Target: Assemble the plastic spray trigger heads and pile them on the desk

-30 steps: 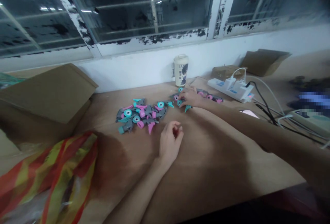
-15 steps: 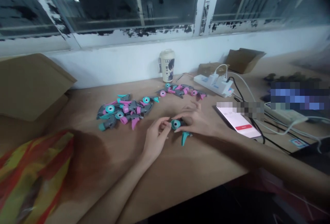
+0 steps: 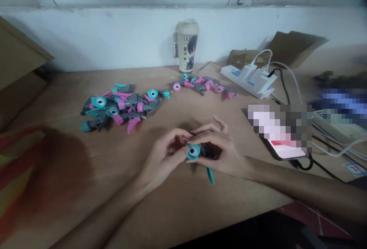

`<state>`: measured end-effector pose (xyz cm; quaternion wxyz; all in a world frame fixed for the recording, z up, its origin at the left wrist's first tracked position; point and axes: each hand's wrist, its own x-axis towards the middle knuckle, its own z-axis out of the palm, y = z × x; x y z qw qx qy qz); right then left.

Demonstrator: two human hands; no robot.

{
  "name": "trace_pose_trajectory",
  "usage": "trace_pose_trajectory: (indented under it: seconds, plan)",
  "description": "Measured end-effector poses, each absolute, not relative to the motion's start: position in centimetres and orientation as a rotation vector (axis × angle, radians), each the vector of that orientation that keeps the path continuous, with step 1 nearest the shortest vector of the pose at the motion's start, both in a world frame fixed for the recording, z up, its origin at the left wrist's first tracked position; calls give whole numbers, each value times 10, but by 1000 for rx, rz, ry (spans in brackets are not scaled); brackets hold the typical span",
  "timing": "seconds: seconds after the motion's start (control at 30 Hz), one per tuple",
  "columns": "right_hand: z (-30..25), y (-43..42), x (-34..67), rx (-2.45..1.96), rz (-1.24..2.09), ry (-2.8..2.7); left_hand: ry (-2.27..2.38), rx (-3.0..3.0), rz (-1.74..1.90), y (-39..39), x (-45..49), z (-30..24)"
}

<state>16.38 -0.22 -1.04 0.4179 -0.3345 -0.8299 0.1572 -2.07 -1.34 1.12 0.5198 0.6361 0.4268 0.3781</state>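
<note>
Both of my hands meet over the wooden table [image 3: 172, 203] around one small spray-trigger part [image 3: 197, 153] with a teal round cap, a grey body and a teal lever hanging down. My left hand [image 3: 164, 155] pinches the teal cap end with its fingertips. My right hand [image 3: 219, 149] wraps the grey body, little finger lifted. A large pile of grey, teal and pink trigger parts [image 3: 120, 107] lies to the far left. A smaller group of the same parts [image 3: 203, 84] lies near the cup.
A lidded paper cup [image 3: 187, 44] stands at the wall. A white power strip [image 3: 252, 77] with plugs and cables lies at the right, a phone [image 3: 283, 146] beside it. Cardboard boxes [image 3: 17, 62] stand at the left, a red-yellow bag [image 3: 20, 157] lower left.
My right hand took a trigger part from the far group and brought it toward me. My left hand came in and pinched its teal end. The view tilted down.
</note>
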Motion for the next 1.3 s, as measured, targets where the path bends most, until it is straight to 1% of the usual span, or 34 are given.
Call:
trace_pose_trajectory:
  seconds: [0.33,0.5,0.63,0.83,1.3]
  plan:
    - [-13,3,168,-823,595,-1982,1019,1411,811,-14,-12,16]
    - [-14,5,170,-804,648,-1956,1052,1383,856,-16,-9,13]
    - [-15,5,170,-788,673,-1953,1024,1403,801,-14,-10,11]
    - [-15,5,168,-810,634,-2003,998,1389,712,-7,-15,14]
    - [-13,-2,165,-858,394,-2121,946,1425,596,-3,-23,14]
